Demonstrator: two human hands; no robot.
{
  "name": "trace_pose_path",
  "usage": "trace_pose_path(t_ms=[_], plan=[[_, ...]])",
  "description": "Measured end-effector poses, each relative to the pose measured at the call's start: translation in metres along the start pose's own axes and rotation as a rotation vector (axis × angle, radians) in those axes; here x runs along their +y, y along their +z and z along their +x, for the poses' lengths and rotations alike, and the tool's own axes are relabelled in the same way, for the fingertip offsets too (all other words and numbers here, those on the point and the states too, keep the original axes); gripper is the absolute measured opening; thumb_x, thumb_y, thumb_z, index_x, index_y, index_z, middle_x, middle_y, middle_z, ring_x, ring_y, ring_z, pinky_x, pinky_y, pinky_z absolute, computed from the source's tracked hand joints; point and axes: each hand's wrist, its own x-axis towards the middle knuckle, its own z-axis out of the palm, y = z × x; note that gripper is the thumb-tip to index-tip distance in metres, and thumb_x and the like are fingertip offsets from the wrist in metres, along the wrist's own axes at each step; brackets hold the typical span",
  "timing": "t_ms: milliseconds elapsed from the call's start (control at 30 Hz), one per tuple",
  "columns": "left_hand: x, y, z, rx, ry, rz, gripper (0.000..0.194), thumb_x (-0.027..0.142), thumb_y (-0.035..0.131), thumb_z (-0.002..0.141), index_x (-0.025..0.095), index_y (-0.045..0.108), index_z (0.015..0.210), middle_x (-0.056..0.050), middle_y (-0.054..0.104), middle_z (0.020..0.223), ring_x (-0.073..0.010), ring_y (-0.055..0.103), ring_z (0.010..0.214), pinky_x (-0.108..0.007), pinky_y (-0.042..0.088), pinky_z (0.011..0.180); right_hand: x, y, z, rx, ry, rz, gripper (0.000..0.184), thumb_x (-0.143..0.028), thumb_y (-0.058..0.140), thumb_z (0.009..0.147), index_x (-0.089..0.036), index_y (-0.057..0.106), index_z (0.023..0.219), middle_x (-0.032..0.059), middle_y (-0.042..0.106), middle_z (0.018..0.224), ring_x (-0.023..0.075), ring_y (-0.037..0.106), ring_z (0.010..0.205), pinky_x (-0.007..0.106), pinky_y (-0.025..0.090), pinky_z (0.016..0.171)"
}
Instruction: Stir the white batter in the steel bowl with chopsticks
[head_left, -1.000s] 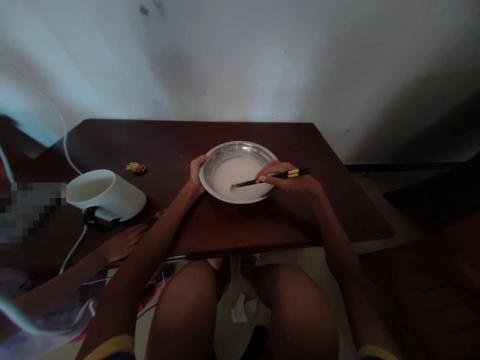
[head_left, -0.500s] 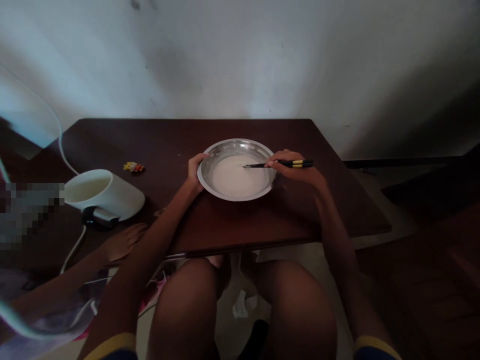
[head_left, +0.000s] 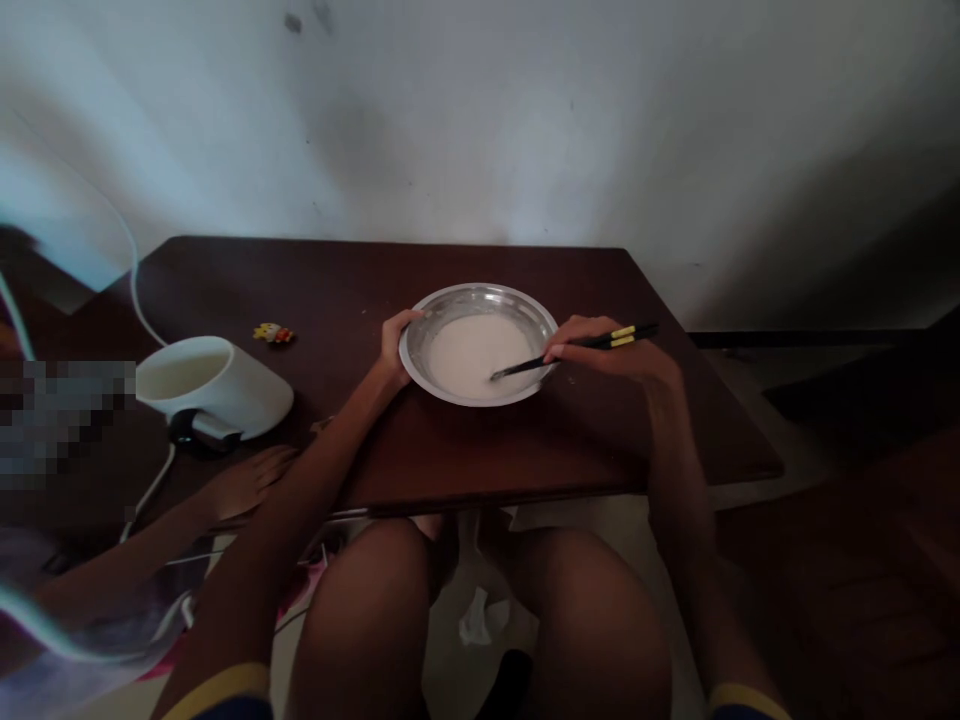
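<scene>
A left hand (head_left: 394,343) steadies the left rim of a metal bowl (head_left: 457,300), fingers curled round its edge, while the right hand (head_left: 619,357) closes on black-and-yellow chopsticks (head_left: 529,366) above the opposite rim, their tips in a pale mixture (head_left: 472,350). The bowl sits mid-table, set in from every edge: a strip of dark tabletop (head_left: 450,460) separates it from the front edge, another from the wall (head_left: 480,120) behind, and a broad stretch runs to the slanting right edge. Space is tighter at left, where a white jug (head_left: 251,390) stands and another person's hand (head_left: 251,480) rests at the front edge beside the left forearm. A small toy (head_left: 274,333) lies behind the jug, well apart from the bowl.
</scene>
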Motion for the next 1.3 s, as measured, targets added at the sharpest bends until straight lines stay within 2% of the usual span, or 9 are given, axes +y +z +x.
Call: trace_pose_path(t_ms=[100, 267, 467, 633, 833, 933, 1033, 1167, 1300], plan=[[0.001, 0.001, -0.002, 0.016, -0.004, -0.002, 0.01, 0.029, 0.071, 0.073, 0.021, 0.071, 0.079, -0.005, 0.077, 0.071, -0.0331, 0.08, 0.088, -0.042, 0.065, 0.085, -0.002, 0.012, 0.01, -0.048, -0.043, 0.016, 0.038, -0.058, 0.068, 0.099, -0.025, 0.087, 0.095, 0.0066, 0.084, 0.103, 0.0252, 0.074, 0.107, 0.041, 0.057, 0.102], [0.001, 0.002, -0.002, 0.011, -0.01, -0.013, 0.014, 0.03, 0.074, 0.074, 0.02, 0.073, 0.084, -0.007, 0.079, 0.074, -0.0346, 0.08, 0.088, -0.042, 0.065, 0.083, 0.011, -0.001, 0.005, 0.196, 0.09, -0.139, 0.035, -0.054, 0.067, 0.101, -0.026, 0.086, 0.094, 0.0071, 0.084, 0.104, 0.0266, 0.074, 0.103, 0.046, 0.057, 0.103], [0.001, 0.002, -0.003, 0.006, -0.016, -0.026, 0.011, 0.028, 0.076, 0.072, 0.021, 0.073, 0.08, -0.007, 0.078, 0.072, -0.0359, 0.08, 0.094, -0.042, 0.065, 0.086, 0.003, 0.009, 0.011, -0.064, -0.027, 0.035, 0.031, -0.051, 0.069, 0.099, -0.026, 0.088, 0.098, 0.0056, 0.085, 0.106, 0.0241, 0.075, 0.108, 0.039, 0.058, 0.1], [0.0, 0.002, -0.001, 0.009, -0.008, -0.012, 0.011, 0.03, 0.076, 0.073, 0.022, 0.07, 0.077, -0.005, 0.076, 0.071, -0.0351, 0.079, 0.094, -0.042, 0.065, 0.086, 0.011, -0.001, 0.008, 0.209, 0.098, -0.12, 0.029, -0.046, 0.068, 0.1, -0.025, 0.087, 0.093, 0.0066, 0.085, 0.104, 0.0254, 0.074, 0.104, 0.045, 0.055, 0.105], [0.0, 0.002, -0.002, 0.025, -0.007, -0.025, 0.009, 0.028, 0.072, 0.074, 0.022, 0.073, 0.08, -0.005, 0.076, 0.07, -0.0342, 0.079, 0.093, -0.04, 0.064, 0.085, 0.004, 0.001, 0.008, -0.103, -0.053, 0.049, 0.035, -0.055, 0.07, 0.1, -0.025, 0.088, 0.099, 0.0063, 0.085, 0.105, 0.0233, 0.075, 0.105, 0.038, 0.058, 0.098], [0.0, 0.003, -0.003, 0.02, -0.006, -0.029, 0.009, 0.028, 0.069, 0.076, 0.021, 0.073, 0.08, -0.006, 0.077, 0.071, -0.0345, 0.079, 0.094, -0.041, 0.065, 0.085, 0.012, 0.011, 0.023, 0.008, -0.021, -0.016, 0.03, -0.048, 0.068, 0.101, -0.024, 0.087, 0.103, 0.0061, 0.085, 0.112, 0.0239, 0.075, 0.111, 0.039, 0.056, 0.102], [0.001, 0.004, -0.004, 0.036, -0.01, -0.023, 0.006, 0.026, 0.069, 0.075, 0.021, 0.072, 0.077, -0.007, 0.078, 0.072, -0.0346, 0.079, 0.095, -0.041, 0.065, 0.085, 0.023, -0.009, 0.011, 0.143, 0.088, -0.15, 0.028, -0.041, 0.065, 0.103, -0.023, 0.086, 0.098, 0.0072, 0.085, 0.108, 0.0245, 0.074, 0.106, 0.042, 0.054, 0.104], [0.001, 0.004, -0.004, 0.044, 0.003, -0.008, 0.006, 0.024, 0.072, 0.074, 0.021, 0.069, 0.069, -0.007, 0.077, 0.071, -0.0347, 0.08, 0.095, -0.04, 0.065, 0.085, 0.014, -0.028, -0.011, -0.032, 0.005, -0.037, 0.03, -0.05, 0.068, 0.101, -0.028, 0.087, 0.096, 0.0039, 0.086, 0.106, 0.0234, 0.076, 0.102, 0.042, 0.055, 0.104], [0.001, 0.005, -0.003, 0.067, 0.008, -0.007, 0.014, 0.025, 0.067, 0.077, 0.022, 0.065, 0.063, -0.008, 0.074, 0.066, -0.0335, 0.08, 0.091, -0.04, 0.065, 0.083, 0.006, 0.005, 0.02, -0.162, -0.078, 0.066, 0.033, -0.054, 0.068, 0.1, -0.026, 0.087, 0.103, 0.0055, 0.086, 0.113, 0.0246, 0.077, 0.11, 0.041, 0.058, 0.102]])
